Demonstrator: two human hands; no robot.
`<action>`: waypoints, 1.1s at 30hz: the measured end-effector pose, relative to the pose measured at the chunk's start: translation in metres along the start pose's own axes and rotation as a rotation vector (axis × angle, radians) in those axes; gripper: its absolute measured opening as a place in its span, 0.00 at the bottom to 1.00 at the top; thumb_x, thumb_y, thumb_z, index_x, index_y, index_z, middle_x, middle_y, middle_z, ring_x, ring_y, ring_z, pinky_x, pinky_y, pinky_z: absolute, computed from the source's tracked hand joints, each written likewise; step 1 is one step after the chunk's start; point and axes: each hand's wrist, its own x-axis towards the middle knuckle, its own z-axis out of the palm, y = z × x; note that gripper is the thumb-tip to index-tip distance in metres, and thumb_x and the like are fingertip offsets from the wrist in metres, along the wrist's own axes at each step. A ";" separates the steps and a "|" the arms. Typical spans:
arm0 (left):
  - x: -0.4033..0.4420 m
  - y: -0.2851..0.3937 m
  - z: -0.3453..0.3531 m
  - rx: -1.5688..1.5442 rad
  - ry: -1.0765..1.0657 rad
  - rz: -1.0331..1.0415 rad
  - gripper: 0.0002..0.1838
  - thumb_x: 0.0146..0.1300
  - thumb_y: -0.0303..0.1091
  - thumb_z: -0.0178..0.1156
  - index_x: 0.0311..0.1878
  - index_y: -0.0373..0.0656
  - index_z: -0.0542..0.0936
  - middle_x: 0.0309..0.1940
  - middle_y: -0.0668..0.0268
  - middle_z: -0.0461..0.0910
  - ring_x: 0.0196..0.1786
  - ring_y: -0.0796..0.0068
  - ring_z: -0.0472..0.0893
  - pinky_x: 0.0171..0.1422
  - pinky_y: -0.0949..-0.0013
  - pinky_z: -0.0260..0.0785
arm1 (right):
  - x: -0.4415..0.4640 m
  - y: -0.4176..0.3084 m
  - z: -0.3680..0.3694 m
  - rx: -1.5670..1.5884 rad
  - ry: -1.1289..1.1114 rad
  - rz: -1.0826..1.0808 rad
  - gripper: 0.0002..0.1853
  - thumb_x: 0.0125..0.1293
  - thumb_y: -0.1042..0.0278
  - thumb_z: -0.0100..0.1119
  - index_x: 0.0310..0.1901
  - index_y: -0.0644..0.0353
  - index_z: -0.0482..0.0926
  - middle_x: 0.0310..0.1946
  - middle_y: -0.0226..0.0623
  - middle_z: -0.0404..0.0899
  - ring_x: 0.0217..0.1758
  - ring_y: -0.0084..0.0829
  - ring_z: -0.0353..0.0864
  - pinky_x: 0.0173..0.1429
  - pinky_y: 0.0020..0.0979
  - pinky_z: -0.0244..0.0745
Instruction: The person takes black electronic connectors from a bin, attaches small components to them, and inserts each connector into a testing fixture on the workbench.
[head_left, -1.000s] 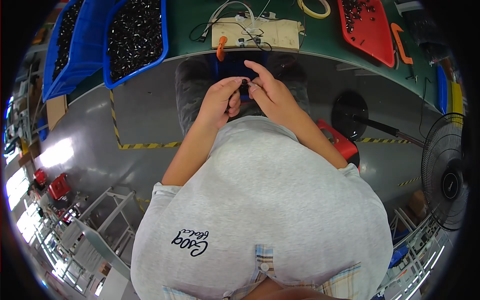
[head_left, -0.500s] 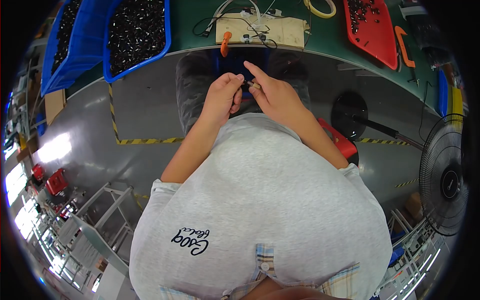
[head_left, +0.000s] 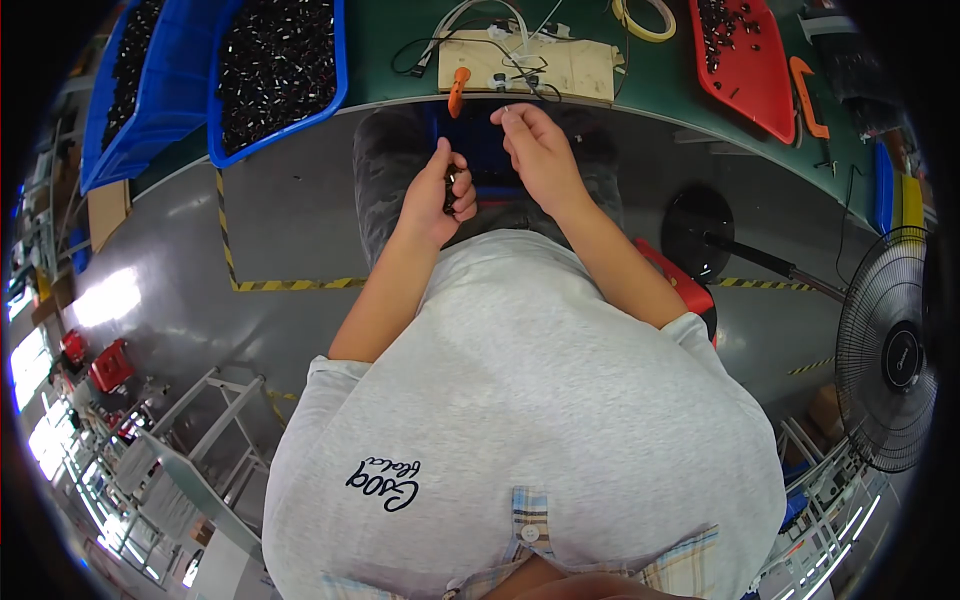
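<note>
My left hand (head_left: 438, 197) is curled around several small dark, shiny parts (head_left: 451, 190) lying against the palm, thumb pointing up. Just short of the bench edge, my right hand (head_left: 540, 158) has thumb and forefinger pinched together. A tiny light speck shows at those fingertips, too small to name. Near the right fingers, an orange-handled thing (head_left: 458, 92) sticks out over the front edge of a wooden board (head_left: 580, 70). Black and white cables (head_left: 490, 48) run across that board.
Blue bins (head_left: 340, 75) full of small dark parts stand at the left of the green bench (head_left: 375, 75). A red tray (head_left: 750, 95) with similar parts, an orange tool (head_left: 808, 95) and a tape roll (head_left: 645, 18) are on the right. A black fan (head_left: 900, 355) stands right.
My hands have moved apart. The right hand went up toward the bench edge, and the left dropped slightly and turned, exposing the dark parts in it. The yellowish piece between the right fingers no longer shows.
</note>
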 end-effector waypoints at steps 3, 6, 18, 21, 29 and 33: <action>0.006 0.003 -0.026 -0.078 -0.071 -0.032 0.12 0.76 0.45 0.53 0.43 0.47 0.76 0.20 0.71 0.66 0.18 0.75 0.62 0.21 0.71 0.55 | 0.009 -0.006 0.009 0.061 -0.007 -0.054 0.12 0.81 0.58 0.50 0.51 0.57 0.79 0.24 0.19 0.65 0.23 0.11 0.60 0.24 0.18 0.53; 0.000 0.008 -0.032 -0.113 -0.039 -0.046 0.09 0.74 0.41 0.53 0.45 0.47 0.76 0.22 0.70 0.68 0.19 0.75 0.63 0.21 0.71 0.55 | 0.013 -0.004 0.012 0.150 -0.013 -0.018 0.13 0.81 0.57 0.50 0.51 0.56 0.78 0.23 0.19 0.65 0.20 0.12 0.59 0.21 0.20 0.51; 0.010 -0.006 -0.042 -0.249 -0.223 -0.106 0.19 0.81 0.55 0.46 0.36 0.54 0.70 0.21 0.72 0.65 0.19 0.77 0.63 0.22 0.70 0.54 | 0.005 -0.017 0.025 0.532 -0.007 0.181 0.11 0.82 0.56 0.47 0.50 0.54 0.73 0.24 0.22 0.66 0.16 0.15 0.59 0.18 0.22 0.53; 0.013 -0.009 -0.041 -0.191 -0.228 -0.163 0.22 0.81 0.58 0.43 0.34 0.55 0.68 0.21 0.72 0.66 0.18 0.76 0.62 0.21 0.70 0.53 | 0.006 -0.017 0.026 0.528 -0.009 0.167 0.11 0.82 0.56 0.47 0.50 0.54 0.72 0.25 0.22 0.66 0.17 0.15 0.59 0.19 0.21 0.53; 0.009 -0.008 -0.034 -0.127 -0.272 -0.142 0.15 0.82 0.49 0.46 0.44 0.50 0.74 0.21 0.71 0.67 0.18 0.76 0.63 0.22 0.70 0.55 | -0.003 -0.024 0.013 0.418 -0.044 0.251 0.13 0.81 0.53 0.51 0.51 0.53 0.76 0.23 0.19 0.63 0.15 0.12 0.54 0.18 0.19 0.47; 0.002 0.001 -0.025 -0.005 -0.230 -0.128 0.15 0.82 0.46 0.47 0.49 0.45 0.74 0.21 0.72 0.67 0.18 0.78 0.64 0.22 0.71 0.56 | 0.007 0.012 0.003 0.101 -0.054 0.035 0.16 0.78 0.57 0.57 0.58 0.57 0.78 0.25 0.20 0.68 0.19 0.13 0.62 0.23 0.19 0.59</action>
